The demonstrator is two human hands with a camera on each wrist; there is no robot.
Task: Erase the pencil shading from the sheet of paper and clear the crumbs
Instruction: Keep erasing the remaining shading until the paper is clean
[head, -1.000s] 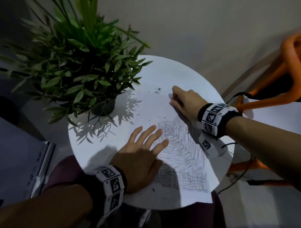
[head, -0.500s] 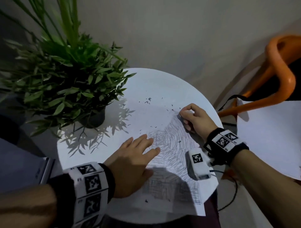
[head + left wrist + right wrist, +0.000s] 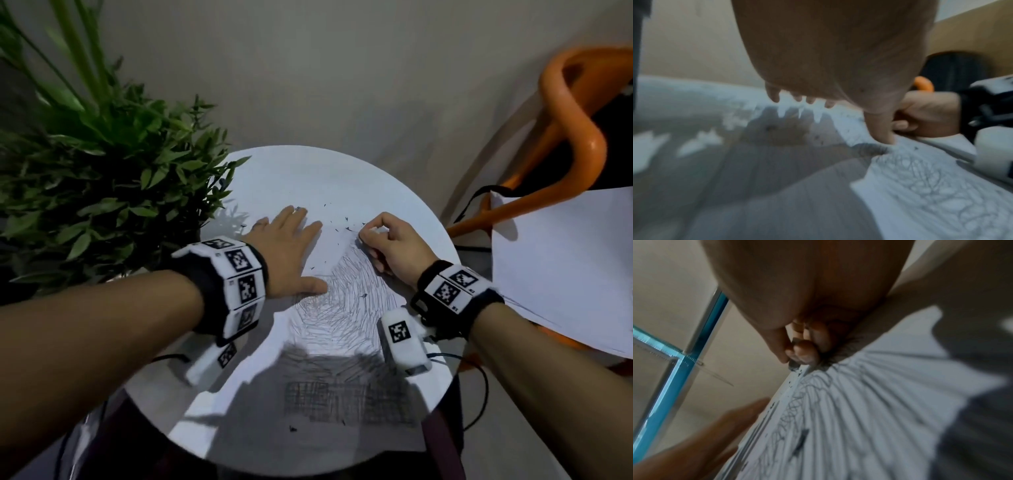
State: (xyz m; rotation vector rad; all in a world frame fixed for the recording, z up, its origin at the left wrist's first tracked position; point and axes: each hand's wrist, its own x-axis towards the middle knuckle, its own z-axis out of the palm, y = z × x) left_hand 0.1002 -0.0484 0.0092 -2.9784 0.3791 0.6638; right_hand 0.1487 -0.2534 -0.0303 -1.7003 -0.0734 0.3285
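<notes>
A leafy potted plant (image 3: 102, 192) stands left; an orange chair (image 3: 568, 137) right.

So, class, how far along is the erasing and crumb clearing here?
Done: the far part of the sheet looks blank. In hand: the right hand pinches an eraser at the top of the shading; the left hand lies flat on the sheet. Left: most shading, the crosshatched block, the crumbs.
</notes>
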